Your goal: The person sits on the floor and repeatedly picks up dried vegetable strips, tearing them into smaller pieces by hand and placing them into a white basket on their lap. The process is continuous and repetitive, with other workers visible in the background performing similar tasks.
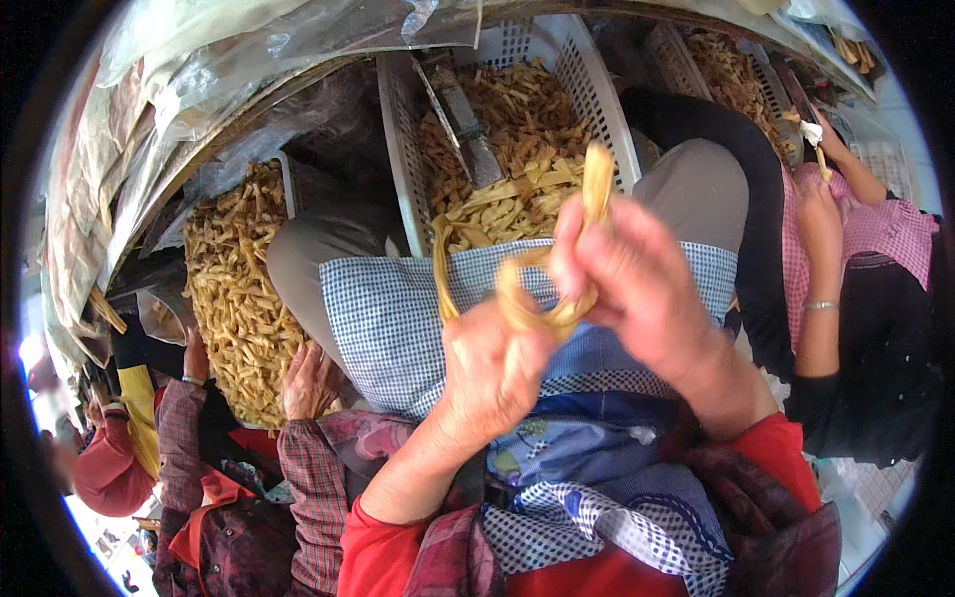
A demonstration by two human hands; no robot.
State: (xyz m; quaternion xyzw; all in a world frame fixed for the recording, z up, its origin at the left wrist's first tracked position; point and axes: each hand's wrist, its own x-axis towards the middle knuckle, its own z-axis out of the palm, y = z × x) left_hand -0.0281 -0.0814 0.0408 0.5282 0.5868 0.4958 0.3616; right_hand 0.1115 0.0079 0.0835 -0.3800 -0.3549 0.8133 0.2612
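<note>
Over my lap with its checkered apron [378,328], my left hand [492,368] is closed on a long, pale yellow, folded strip [597,184], which hangs in a loop between my hands and trails up at the left. My right hand [627,279], higher and to the right, pinches the same strip, its folded end standing up above my fingers; both hands are slightly blurred. Just beyond my lap stands a white plastic crate [395,119] holding many knotted yellowish pieces [517,119], with a flat metal object [468,129] lying on them at the left.
Co-workers flank me: at right, hands [821,214] holding a pale strip; at left, hands [306,383] on a heap of knotted pieces [239,298] in another crate. A further crate [676,60] is at the back right. Plastic sheeting [199,50] covers the edge overhead.
</note>
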